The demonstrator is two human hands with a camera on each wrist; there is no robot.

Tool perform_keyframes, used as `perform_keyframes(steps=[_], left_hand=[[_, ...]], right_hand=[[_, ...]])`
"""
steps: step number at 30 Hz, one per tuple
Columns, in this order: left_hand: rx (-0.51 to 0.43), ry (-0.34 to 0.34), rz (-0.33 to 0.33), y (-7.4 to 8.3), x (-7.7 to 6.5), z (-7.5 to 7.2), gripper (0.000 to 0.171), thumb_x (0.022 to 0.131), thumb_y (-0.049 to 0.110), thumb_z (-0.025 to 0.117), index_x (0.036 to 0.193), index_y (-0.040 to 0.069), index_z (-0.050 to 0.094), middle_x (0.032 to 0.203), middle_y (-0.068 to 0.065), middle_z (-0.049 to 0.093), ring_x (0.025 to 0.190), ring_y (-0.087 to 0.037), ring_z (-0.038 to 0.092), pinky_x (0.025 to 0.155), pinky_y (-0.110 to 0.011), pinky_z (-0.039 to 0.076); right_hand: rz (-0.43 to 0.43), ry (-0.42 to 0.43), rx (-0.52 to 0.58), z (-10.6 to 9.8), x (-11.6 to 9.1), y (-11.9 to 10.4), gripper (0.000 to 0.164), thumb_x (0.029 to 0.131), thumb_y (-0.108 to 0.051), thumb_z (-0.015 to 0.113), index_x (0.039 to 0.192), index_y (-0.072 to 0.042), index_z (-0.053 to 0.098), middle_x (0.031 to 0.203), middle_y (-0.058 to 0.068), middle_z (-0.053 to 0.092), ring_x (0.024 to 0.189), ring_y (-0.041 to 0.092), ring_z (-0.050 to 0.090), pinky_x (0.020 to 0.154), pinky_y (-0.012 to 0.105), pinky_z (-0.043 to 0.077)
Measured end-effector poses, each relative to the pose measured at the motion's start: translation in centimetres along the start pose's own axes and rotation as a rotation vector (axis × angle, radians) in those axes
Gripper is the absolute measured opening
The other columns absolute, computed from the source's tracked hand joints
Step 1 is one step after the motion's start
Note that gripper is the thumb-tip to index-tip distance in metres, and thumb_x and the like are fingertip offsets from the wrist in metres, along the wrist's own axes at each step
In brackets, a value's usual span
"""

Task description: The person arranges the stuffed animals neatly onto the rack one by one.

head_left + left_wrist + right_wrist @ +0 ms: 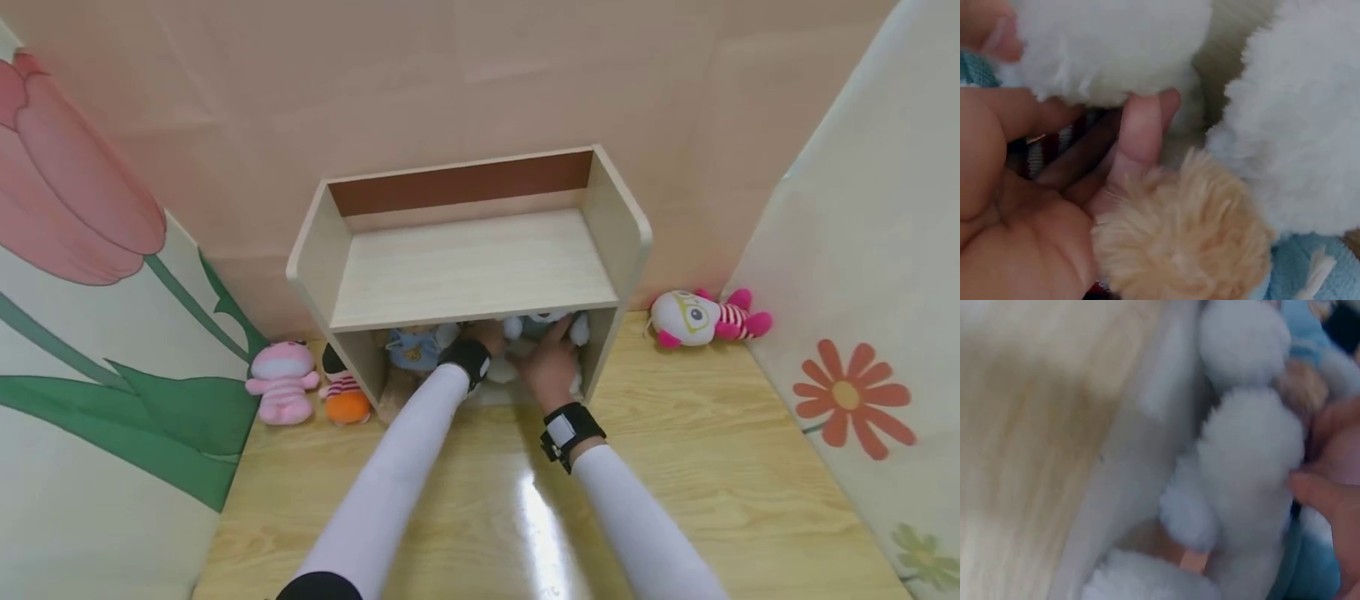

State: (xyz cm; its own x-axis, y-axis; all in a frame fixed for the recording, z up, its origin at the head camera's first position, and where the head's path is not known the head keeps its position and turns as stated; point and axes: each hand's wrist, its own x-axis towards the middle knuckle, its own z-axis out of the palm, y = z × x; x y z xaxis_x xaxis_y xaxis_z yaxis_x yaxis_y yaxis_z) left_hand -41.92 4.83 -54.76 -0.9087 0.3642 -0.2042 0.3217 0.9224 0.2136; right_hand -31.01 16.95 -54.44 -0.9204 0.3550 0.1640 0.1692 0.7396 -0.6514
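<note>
A light wooden shelf [465, 271] stands on the table, and both hands reach into its lower compartment among several plush toys. My left hand [489, 335] sits deep inside. In the left wrist view its fingers [1141, 128] curl round a fluffy white plush [1116, 44], and a tan furry paw [1179, 240] lies against the palm. My right hand [551, 360] lies with fingers spread over a white and teal plush [542, 321]. Its thumb [1319, 492] presses a white fluffy limb [1250, 450]. A bear in a blue shirt [411, 348] sits at the compartment's left.
A pink plush [282, 382] and an orange-bottomed plush [345, 393] stand left of the shelf. A white plush with pink striped legs [693, 317] lies to its right. Painted panels wall in both sides of the glossy wooden table [675, 475].
</note>
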Motion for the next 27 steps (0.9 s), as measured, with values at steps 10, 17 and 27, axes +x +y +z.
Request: perform_keyframes(steps=[10, 17, 27], left_hand=[[0.046, 0.032, -0.069, 0.3, -0.2, 1.2, 0.039, 0.107, 0.022, 0.037, 0.121, 0.004, 0.068, 0.131, -0.014, 0.064, 0.123, -0.029, 0.058, 0.1, -0.047, 0.048], [0.135, 0.016, 0.04, -0.2, 0.2, 1.1, 0.032, 0.103, 0.017, 0.041, 0.106, 0.009, 0.072, 0.12, -0.009, 0.069, 0.113, -0.023, 0.063, 0.095, -0.039, 0.051], [0.122, 0.046, 0.141, -0.6, -0.2, 0.5, 0.022, 0.097, 0.015, 0.053, 0.101, 0.009, 0.074, 0.11, -0.01, 0.073, 0.103, -0.025, 0.068, 0.091, -0.037, 0.054]], right_hand=[[-0.096, 0.002, -0.311, 3.6, -2.9, -2.0, 0.064, 0.087, -0.037, 0.071, 0.139, -0.007, 0.049, 0.129, 0.038, 0.047, 0.115, 0.056, 0.05, 0.084, 0.067, 0.045], [-0.203, -0.092, -0.354, 2.6, -2.1, -0.6, 0.041, 0.092, -0.017, 0.066, 0.132, -0.012, 0.059, 0.132, 0.034, 0.049, 0.121, 0.053, 0.049, 0.093, 0.065, 0.044], [-0.152, -0.223, -0.334, 2.3, -0.8, -0.3, 0.046, 0.09, -0.02, 0.071, 0.134, -0.016, 0.058, 0.135, 0.033, 0.049, 0.124, 0.052, 0.045, 0.096, 0.066, 0.041]])
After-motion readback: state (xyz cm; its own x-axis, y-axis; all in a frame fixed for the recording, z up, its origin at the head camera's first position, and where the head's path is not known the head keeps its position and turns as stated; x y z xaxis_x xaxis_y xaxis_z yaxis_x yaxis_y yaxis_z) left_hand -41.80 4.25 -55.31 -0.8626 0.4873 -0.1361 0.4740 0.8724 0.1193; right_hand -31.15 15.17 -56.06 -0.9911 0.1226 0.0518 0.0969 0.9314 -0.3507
